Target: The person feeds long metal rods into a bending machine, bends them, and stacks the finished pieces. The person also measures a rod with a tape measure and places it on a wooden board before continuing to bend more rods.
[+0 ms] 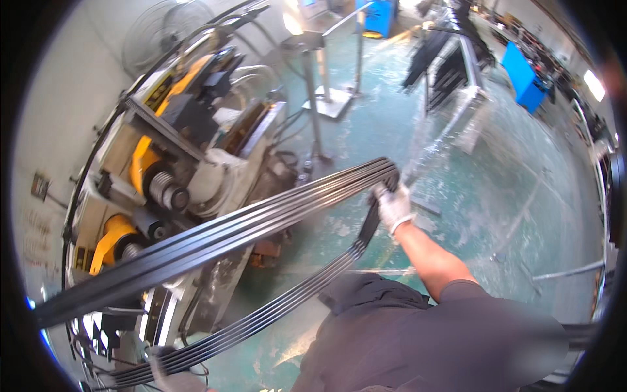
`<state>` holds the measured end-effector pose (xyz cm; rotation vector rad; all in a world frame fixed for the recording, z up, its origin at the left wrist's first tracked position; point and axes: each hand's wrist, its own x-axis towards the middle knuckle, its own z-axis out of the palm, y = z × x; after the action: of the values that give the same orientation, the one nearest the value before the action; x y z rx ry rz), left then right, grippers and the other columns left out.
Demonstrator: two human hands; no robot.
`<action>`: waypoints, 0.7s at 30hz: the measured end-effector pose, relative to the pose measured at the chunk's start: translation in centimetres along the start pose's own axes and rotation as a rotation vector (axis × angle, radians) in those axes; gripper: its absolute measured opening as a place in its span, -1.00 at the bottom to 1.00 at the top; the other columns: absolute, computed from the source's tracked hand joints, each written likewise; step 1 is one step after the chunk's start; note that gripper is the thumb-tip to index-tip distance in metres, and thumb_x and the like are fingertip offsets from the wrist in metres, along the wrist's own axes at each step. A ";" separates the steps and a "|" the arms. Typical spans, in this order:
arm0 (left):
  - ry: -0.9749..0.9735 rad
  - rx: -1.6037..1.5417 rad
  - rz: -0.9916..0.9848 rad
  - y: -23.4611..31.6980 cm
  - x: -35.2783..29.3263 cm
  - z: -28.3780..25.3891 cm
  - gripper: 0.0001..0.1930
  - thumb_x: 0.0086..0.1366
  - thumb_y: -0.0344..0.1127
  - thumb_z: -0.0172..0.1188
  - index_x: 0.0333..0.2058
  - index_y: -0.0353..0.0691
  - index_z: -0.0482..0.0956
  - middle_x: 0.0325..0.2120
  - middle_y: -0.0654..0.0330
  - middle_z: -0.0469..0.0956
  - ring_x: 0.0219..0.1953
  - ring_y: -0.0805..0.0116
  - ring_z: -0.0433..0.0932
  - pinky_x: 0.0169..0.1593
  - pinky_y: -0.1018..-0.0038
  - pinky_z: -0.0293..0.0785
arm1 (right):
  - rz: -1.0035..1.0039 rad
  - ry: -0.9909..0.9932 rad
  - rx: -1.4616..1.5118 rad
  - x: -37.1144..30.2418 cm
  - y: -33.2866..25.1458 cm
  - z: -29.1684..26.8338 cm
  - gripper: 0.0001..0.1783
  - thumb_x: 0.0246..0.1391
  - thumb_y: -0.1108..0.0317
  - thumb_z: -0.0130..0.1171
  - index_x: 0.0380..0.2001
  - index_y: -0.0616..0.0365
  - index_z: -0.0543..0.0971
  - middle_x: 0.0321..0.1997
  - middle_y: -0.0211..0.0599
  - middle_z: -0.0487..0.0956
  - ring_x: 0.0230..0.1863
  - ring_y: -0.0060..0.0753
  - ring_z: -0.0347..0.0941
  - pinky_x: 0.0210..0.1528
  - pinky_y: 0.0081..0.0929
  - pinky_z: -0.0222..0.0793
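Note:
A bundle of several long, dark, shiny strips (294, 206) runs side by side from the far left edge to the middle, where it turns sharply down and back to the lower left. At that bend my right hand (392, 203), in a white glove, is closed around the strips. Near the lower left rim my left hand (171, 375), also gloved, grips the lower run of the same strips; its fingers are partly hidden beneath them. Whether the strips are metal or rubber I cannot tell.
Left of me stands a machine with yellow brackets (138, 166) and hoses. A metal stand (330, 103) is ahead. At the upper right, a rack (467, 59) carries black strips beside a blue panel (522, 77). A metal bar (568, 271) lies at right on the green floor (509, 196).

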<state>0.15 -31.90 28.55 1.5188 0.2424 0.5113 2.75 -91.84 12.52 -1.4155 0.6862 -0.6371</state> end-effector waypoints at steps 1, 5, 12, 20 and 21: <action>-0.068 -0.086 -0.144 -3.5 -2.3 1.8 -0.67 0.47 -0.15 0.05 -0.29 -0.27 0.66 -0.36 0.10 0.61 -0.23 0.31 0.60 -0.11 0.37 0.53 | -0.035 0.098 -0.095 1.3 -0.7 -4.3 -0.81 0.38 0.31 0.24 -0.14 0.24 0.59 -0.38 -0.37 0.66 -0.38 -0.48 0.58 -0.27 -0.40 0.54; -0.095 -0.497 -0.751 -16.3 -12.0 12.3 -0.78 0.36 -0.34 0.08 -0.28 -0.35 0.65 -0.35 0.03 0.66 -0.18 0.17 0.64 0.01 0.28 0.57 | -0.295 0.354 -0.380 6.1 -7.1 -18.1 -0.71 0.34 0.26 0.26 -0.05 0.27 0.62 -0.25 -0.14 0.72 -0.27 -0.28 0.65 -0.11 -0.32 0.54; -0.042 -0.877 -1.446 -26.4 -27.0 27.3 -0.68 0.43 -0.30 0.03 -0.03 -0.44 0.56 -0.03 -0.14 0.62 0.11 -0.11 0.54 0.26 0.03 0.44 | -0.263 0.403 -0.685 18.2 -17.1 -32.0 -0.70 0.29 0.31 0.24 0.03 0.19 0.63 -0.13 0.05 0.72 -0.08 0.04 0.67 0.02 -0.24 0.50; -0.424 -0.523 -1.379 -24.6 -33.4 46.1 -0.68 0.46 -0.26 0.11 0.07 -0.33 0.48 -0.14 -0.07 0.62 -0.02 -0.11 0.57 0.14 0.01 0.49 | -0.284 0.465 -1.138 39.4 -17.1 -42.5 -0.60 0.34 0.13 0.14 0.14 0.06 0.58 0.07 0.14 0.66 0.15 0.24 0.56 0.17 0.02 0.48; -0.487 -0.508 -1.305 -23.4 -33.5 47.8 -0.69 0.45 -0.28 0.12 0.07 -0.31 0.48 -0.17 -0.06 0.63 -0.05 -0.10 0.58 0.12 0.01 0.50 | -0.250 0.446 -1.199 41.2 -16.3 -43.0 -0.63 0.34 0.14 0.14 0.11 0.06 0.58 0.08 0.13 0.65 0.14 0.26 0.56 0.16 0.06 0.47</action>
<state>-3.16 -89.12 2.70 0.6965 0.5903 -0.7787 -2.49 -151.99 25.34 -2.5214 1.3833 -0.7818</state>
